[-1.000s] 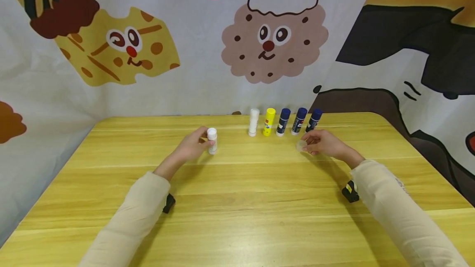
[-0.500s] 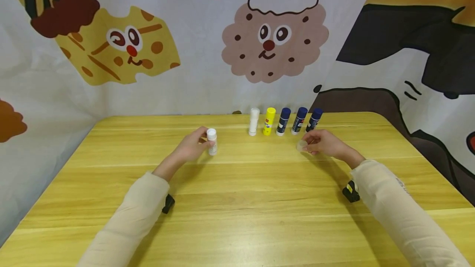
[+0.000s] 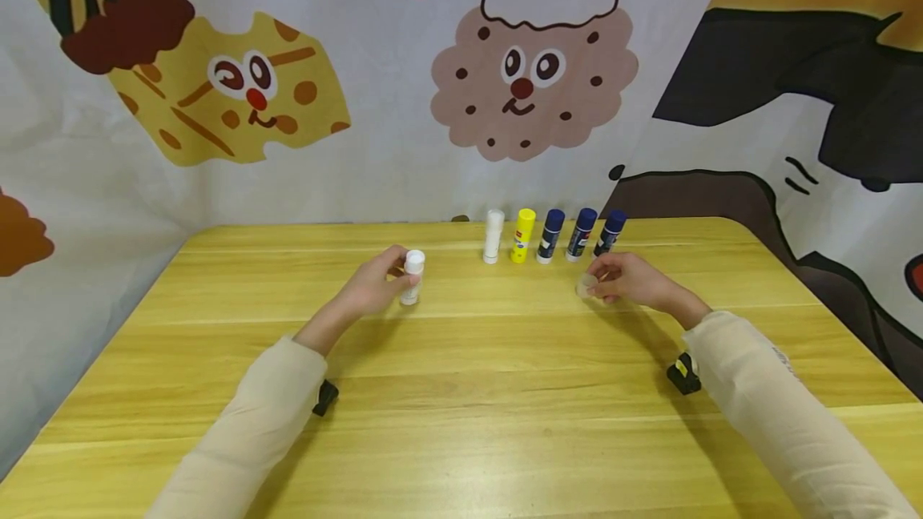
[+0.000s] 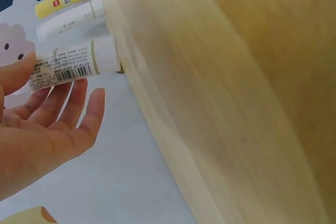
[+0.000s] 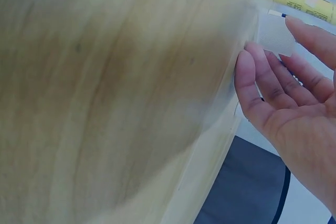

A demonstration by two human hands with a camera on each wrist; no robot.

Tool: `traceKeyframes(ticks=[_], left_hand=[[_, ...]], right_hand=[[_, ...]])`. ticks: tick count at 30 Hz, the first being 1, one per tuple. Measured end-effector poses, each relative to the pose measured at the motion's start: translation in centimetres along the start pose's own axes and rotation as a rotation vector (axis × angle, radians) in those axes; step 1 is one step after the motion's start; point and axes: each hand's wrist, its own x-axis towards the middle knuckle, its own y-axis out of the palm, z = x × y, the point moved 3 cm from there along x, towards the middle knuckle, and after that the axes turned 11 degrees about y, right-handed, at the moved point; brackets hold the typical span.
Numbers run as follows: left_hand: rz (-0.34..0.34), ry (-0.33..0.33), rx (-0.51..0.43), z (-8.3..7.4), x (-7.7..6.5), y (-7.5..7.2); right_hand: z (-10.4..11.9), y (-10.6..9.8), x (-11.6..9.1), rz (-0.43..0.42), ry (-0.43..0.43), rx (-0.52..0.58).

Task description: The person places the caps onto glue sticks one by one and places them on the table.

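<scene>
My left hand (image 3: 373,284) pinches a white glue stick (image 3: 413,264) between thumb and fingers, its top leaning slightly right. In the left wrist view, the glue stick (image 4: 71,65) shows a printed label with a barcode. On the right, my right hand (image 3: 626,277) holds a small translucent cap (image 3: 586,287) between thumb and fingertips, low over the table in front of the blue glue sticks. Ribbed sides show on this cap (image 5: 276,34) in the right wrist view, where the thumb is at its edge and the other fingers curve around below.
Along the table's back stand a white glue stick (image 3: 493,237), a yellow glue stick (image 3: 522,237) and three dark blue glue sticks (image 3: 550,237) in an upright row. The wooden table (image 3: 461,407) reaches back to a hanging cartoon-printed cloth (image 3: 375,86).
The glue stick in my left hand has tilted slightly, its top to the right and its lower end to the left. My right hand with the cap has stayed almost still.
</scene>
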Motion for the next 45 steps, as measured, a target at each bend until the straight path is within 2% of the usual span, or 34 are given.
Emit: traceKeyframes(ticks=[8,21,33,45], left_hand=[[0.008,0.006,-0.008,0.0,-0.2,0.0],[0.041,0.031,-0.015,-0.3,-0.9,-0.2],[0.06,0.065,0.023,-1.3,-1.4,0.3],[0.055,0.096,0.078,-2.8,-1.7,0.8]], right_hand=[[0.2,0.1,-0.1,0.019,-0.001,-0.002],[2.1,1.2,-1.4,-0.037,-0.179,-0.133],[3.4,2.2,-1.8,-0.05,-0.251,-0.192],[4.7,2.8,-2.5,-0.062,-0.247,-0.121]])
